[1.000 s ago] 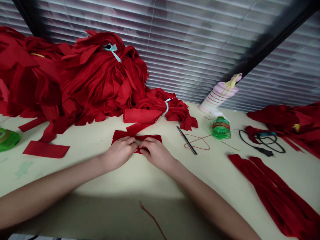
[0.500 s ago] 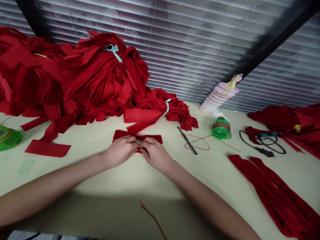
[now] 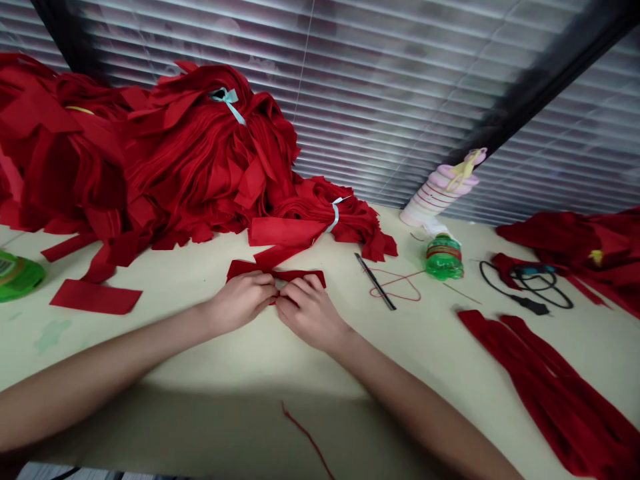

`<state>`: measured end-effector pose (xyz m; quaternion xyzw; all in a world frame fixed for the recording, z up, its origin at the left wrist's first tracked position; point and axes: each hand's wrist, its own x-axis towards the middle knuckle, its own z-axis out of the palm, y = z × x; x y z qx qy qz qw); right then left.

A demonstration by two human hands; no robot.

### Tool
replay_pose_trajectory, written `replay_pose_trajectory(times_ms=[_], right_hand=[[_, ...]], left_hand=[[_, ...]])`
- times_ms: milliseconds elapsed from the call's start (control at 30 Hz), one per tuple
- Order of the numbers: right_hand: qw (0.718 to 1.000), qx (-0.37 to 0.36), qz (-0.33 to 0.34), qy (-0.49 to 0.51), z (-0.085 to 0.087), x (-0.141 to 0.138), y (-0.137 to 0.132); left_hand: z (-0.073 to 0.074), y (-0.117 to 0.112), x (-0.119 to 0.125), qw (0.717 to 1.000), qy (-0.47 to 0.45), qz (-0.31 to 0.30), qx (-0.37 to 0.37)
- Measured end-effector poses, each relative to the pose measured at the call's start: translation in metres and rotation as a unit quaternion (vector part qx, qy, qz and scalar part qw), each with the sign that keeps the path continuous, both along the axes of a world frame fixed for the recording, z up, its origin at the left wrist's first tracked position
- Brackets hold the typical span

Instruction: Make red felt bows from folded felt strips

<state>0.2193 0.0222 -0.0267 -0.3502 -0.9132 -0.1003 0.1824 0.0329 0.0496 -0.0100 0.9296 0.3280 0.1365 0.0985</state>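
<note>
A strip of red fabric [image 3: 295, 274] lies on the pale table, partly covered by both hands. My left hand [image 3: 247, 300] has its fingers closed on the strip's near middle. From the other side my right hand [image 3: 306, 308] pinches the same cloth, its fingertips meeting those of the left. The part between the fingertips is mostly hidden, with only a little red showing. Just behind the hands sits a tied bundle of red fabric strips [image 3: 327, 207].
Large heaps of red strips [image 3: 210, 153] fill the back left. To the right are a black cutter [image 3: 375, 281], loose red thread [image 3: 407, 283], a green bottle piece [image 3: 444, 259], a wrapped pink-white roll [image 3: 437, 193], a black cord [image 3: 525, 283] and more red strips [image 3: 550, 387]. Blinds rise behind.
My right hand has shifted slightly, its thumb now tucked closer toward the left fingertips, covering more of the cloth between them. The rest looks the same.
</note>
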Motion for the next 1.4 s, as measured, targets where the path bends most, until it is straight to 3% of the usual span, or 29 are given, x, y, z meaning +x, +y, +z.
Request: replay_pose_trajectory(times_ms=[267,500,967,1200,1400], right_hand=[[0.999,0.017,-0.043,-0.013,-0.003,-0.007,-0.009],[0.997,-0.032,-0.069,0.029,-0.005,-0.008,-0.01],[0.984,-0.098,-0.048,0.141,-0.006,-0.005,0.001],[0.966,-0.161,-0.061,0.193,-0.006,-0.002,0.002],[0.949,-0.204,-0.077,0.229,-0.003,-0.002,0.005]], left_hand=[[0.0,0.001,-0.001,1.0,-0.013,-0.02,-0.001],[0.004,-0.001,0.0,1.0,-0.01,-0.015,-0.012],[0.009,-0.003,-0.001,0.999,-0.022,-0.004,-0.045],[0.005,-0.002,0.002,0.996,-0.049,0.041,-0.07],[0.009,-0.002,0.001,0.992,-0.067,0.039,-0.098]])
